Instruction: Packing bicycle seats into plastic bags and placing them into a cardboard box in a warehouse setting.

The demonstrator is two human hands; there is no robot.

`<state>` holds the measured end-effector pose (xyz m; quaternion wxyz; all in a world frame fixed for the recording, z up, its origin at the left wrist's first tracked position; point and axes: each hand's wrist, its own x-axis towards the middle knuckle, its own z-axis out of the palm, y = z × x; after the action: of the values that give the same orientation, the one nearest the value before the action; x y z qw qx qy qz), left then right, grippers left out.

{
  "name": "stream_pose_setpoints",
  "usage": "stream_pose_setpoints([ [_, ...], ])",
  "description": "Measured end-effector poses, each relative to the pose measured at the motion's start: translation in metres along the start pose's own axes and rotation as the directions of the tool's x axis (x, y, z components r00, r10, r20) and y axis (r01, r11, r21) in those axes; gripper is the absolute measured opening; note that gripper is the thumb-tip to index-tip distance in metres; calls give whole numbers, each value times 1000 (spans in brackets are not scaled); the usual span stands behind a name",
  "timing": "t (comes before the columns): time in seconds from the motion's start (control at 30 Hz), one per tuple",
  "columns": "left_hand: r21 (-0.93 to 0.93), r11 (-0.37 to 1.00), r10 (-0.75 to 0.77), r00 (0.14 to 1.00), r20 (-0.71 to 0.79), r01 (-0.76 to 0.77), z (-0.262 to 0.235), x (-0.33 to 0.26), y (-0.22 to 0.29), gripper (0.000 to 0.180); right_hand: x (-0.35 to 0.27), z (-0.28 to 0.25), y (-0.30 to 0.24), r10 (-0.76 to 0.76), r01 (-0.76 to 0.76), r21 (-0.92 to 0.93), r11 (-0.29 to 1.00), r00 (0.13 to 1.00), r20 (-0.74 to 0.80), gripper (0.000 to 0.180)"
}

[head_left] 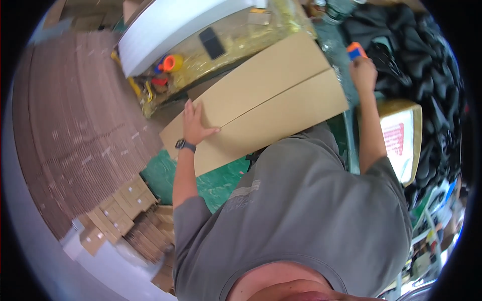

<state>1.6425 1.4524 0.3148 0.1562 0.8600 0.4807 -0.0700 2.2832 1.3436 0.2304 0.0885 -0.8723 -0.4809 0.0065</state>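
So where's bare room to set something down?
Box top, right of the left hand; bench between phone and box; green floor between box and left sleeve. Crowded: bench's left corner around the orange roll, and the black pile at far right.

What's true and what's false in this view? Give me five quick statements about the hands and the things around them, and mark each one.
1. The left hand rests with its fingers spread on the cardboard box. True.
2. The right hand is empty. False: it holds an orange and blue object.
3. A dark watch is worn on the right wrist. False: it is on the left one.
4. A dark, phone-like slab lies beyond the cardboard box. True.
5. The heap of black material is to the left of the cardboard box. False: it is to the right.
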Motion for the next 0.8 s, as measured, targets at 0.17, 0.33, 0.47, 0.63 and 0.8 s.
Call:
stream_pose_setpoints([
  [0.17, -97, 993, -62, 998, -6, 61, 18, -3, -18, 140, -29, -144, -153, 85, -11, 634, 773, 993, -86, 50],
  [0.33, -232, 970, -103, 988, -118, 73, 26, -6, -14, 138, -29, -118, -357, -497, 275, 746, 606, 863, 87, 50],
  [0.47, -314, 948, -127, 966, -224, 52, 32, -8, -11, 132, 32, -32, -502, -610, 331, 521, 787, 542, 578, 51],
  [0.63, -249, 961, -165, 969, -184, 116, 29, -17, -8, 128, 41, 23, -575, -124, 1, 127, 992, 221, 967, 26],
  [0.8, -323, 940, -183, 960, -212, 107, 38, -20, -18, 128, 28, -58, -581, -139, -97, 165, 982, 235, 962, 26],
])
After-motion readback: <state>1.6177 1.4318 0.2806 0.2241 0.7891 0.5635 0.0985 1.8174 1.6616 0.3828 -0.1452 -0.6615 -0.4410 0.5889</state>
